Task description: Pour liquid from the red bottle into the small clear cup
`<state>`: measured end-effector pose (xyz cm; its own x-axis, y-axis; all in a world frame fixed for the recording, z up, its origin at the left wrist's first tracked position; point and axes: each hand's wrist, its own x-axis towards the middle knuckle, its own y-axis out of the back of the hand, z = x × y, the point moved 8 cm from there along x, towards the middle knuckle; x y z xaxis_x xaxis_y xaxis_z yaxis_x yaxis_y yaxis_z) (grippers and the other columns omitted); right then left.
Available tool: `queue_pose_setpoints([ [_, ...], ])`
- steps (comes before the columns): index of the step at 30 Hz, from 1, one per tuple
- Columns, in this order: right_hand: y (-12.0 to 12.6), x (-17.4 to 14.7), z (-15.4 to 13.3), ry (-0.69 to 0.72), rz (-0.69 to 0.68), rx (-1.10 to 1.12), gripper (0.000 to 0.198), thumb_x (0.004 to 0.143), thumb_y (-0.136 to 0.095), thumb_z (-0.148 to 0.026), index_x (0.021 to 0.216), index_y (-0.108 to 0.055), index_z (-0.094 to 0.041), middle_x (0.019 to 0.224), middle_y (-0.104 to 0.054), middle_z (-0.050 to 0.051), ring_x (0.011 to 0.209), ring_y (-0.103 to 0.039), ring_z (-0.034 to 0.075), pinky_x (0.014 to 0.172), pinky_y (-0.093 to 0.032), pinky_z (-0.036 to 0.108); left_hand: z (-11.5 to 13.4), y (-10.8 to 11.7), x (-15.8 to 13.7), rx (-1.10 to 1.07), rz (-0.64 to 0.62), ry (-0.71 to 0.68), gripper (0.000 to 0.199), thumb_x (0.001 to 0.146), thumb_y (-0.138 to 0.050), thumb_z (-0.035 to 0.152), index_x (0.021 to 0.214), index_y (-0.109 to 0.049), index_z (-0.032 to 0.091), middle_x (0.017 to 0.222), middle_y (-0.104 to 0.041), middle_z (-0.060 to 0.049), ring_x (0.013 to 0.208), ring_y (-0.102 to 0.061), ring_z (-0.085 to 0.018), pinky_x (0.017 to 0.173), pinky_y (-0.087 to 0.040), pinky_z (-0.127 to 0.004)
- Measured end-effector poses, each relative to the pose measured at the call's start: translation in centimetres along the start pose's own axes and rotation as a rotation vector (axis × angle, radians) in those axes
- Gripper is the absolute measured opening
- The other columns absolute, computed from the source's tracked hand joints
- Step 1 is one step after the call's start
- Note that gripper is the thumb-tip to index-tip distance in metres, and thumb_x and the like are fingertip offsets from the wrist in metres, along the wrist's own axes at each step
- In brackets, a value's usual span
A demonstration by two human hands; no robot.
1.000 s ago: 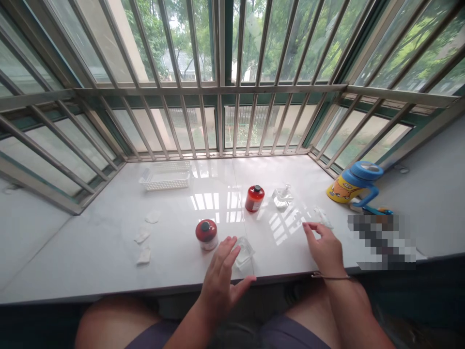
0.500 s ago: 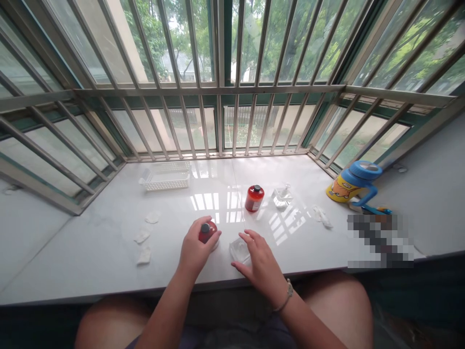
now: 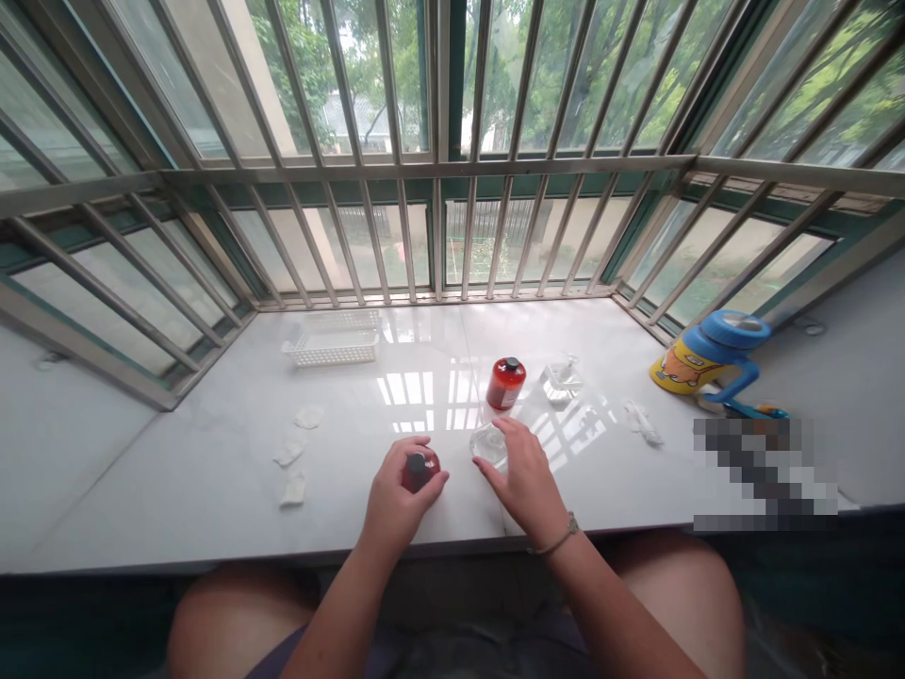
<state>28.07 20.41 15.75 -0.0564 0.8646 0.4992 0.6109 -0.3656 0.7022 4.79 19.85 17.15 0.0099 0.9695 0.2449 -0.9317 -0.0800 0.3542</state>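
Note:
My left hand (image 3: 393,492) is wrapped round a red bottle with a black cap (image 3: 431,461), near the front of the white counter. The bottle stands upright, its lower part mostly hidden by my fingers. To its right, my right hand (image 3: 529,473) curls round the side of a clear, transparent container (image 3: 487,441), thumb in front and fingers behind. Just beyond that container stands a second red bottle (image 3: 506,387) with a black cap and a pale label. Another clear container (image 3: 561,383) sits to the right of this bottle.
A white perforated basket (image 3: 334,353) lies at the back left. Several white scraps (image 3: 292,490) are scattered at left, and a crumpled white piece (image 3: 642,422) lies at right. A blue and yellow mug (image 3: 697,358) stands by the right wall. Metal bars (image 3: 424,170) close off the back.
My right hand has slid the clear container forward, away from the counter's edge and closer to the second red bottle. My left hand keeps its hold on its bottle. The view has shifted slightly.

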Motion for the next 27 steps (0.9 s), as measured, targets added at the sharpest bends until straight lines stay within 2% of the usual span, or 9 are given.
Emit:
queue_pose_setpoints([
  [5, 1.5, -0.3, -4.9, 0.06, -0.018, 0.17, 0.044, 0.102, -0.066, -0.033, 0.144, -0.057, -0.025, 0.145, -0.062, 0.016, 0.137, -0.058, 0.033, 0.115, -0.051, 0.057, -0.4, -2.0, -1.2, -0.123, 0.029, 0.092, 0.035, 0.082, -0.086, 0.033, 0.105, -0.06, 0.024, 0.132, -0.071, -0.01, 0.121, -0.072, -0.028, 0.103, -0.059, -0.045],
  [9, 1.8, -0.5, -8.2, 0.056, -0.082, 0.332, 0.047, 0.097, -0.072, -0.028, 0.142, -0.058, -0.028, 0.141, -0.063, 0.013, 0.134, -0.059, 0.031, 0.113, -0.053, 0.053, -0.3, -3.6, -2.0, -0.269, 0.078, 0.156, 0.047, 0.079, -0.087, 0.028, 0.108, -0.051, 0.024, 0.126, -0.073, -0.009, 0.098, -0.077, -0.022, 0.083, -0.065, -0.037],
  [11, 1.5, -0.3, -9.0, 0.047, -0.114, 0.374, 0.051, 0.092, -0.08, -0.027, 0.139, -0.06, -0.029, 0.134, -0.067, 0.01, 0.126, -0.062, 0.031, 0.108, -0.055, 0.052, -0.2, -3.8, -2.1, -0.292, 0.106, 0.154, 0.05, 0.077, -0.087, 0.026, 0.11, -0.05, 0.025, 0.125, -0.073, -0.009, 0.099, -0.078, -0.023, 0.082, -0.066, -0.037],
  [14, 1.1, 0.1, -9.5, 0.027, -0.129, 0.403, 0.052, 0.086, -0.087, -0.024, 0.132, -0.063, -0.029, 0.124, -0.072, 0.007, 0.116, -0.065, 0.029, 0.102, -0.056, 0.049, -0.3, -3.8, -2.1, -0.307, 0.097, 0.142, 0.06, 0.076, -0.088, 0.027, 0.122, -0.049, 0.026, 0.127, -0.072, -0.01, 0.113, -0.076, -0.027, 0.091, -0.066, -0.041],
  [19, 0.6, 0.6, -9.1, -0.032, -0.138, 0.392, 0.045, 0.088, -0.081, -0.014, 0.128, -0.067, -0.03, 0.113, -0.075, 0.004, 0.106, -0.068, 0.028, 0.097, -0.056, 0.048, -1.0, -3.7, -2.2, -0.2, 0.07, 0.168, 0.068, 0.076, -0.088, 0.025, 0.132, -0.048, 0.026, 0.122, -0.074, -0.009, 0.109, -0.077, -0.028, 0.093, -0.065, -0.043],
  [23, 0.7, 0.9, -9.0, 0.027, -0.18, 0.429, 0.046, 0.091, -0.077, -0.012, 0.132, -0.064, -0.029, 0.113, -0.074, 0.005, 0.106, -0.068, 0.026, 0.098, -0.058, 0.047, -0.9, -3.7, -2.1, -0.188, 0.068, 0.151, 0.063, 0.078, -0.083, 0.023, 0.131, -0.05, 0.025, 0.121, -0.074, -0.009, 0.109, -0.078, -0.027, 0.092, -0.065, -0.041],
  [27, 0.6, 0.7, -8.7, 0.098, -0.239, 0.478, 0.053, 0.097, -0.068, -0.012, 0.145, -0.056, -0.032, 0.122, -0.072, 0.006, 0.112, -0.068, 0.025, 0.099, -0.061, 0.045, -0.7, -3.7, -2.1, -0.152, 0.04, 0.15, 0.062, 0.076, -0.08, 0.019, 0.131, -0.053, 0.024, 0.12, -0.075, -0.008, 0.107, -0.078, -0.026, 0.091, -0.065, -0.04],
])
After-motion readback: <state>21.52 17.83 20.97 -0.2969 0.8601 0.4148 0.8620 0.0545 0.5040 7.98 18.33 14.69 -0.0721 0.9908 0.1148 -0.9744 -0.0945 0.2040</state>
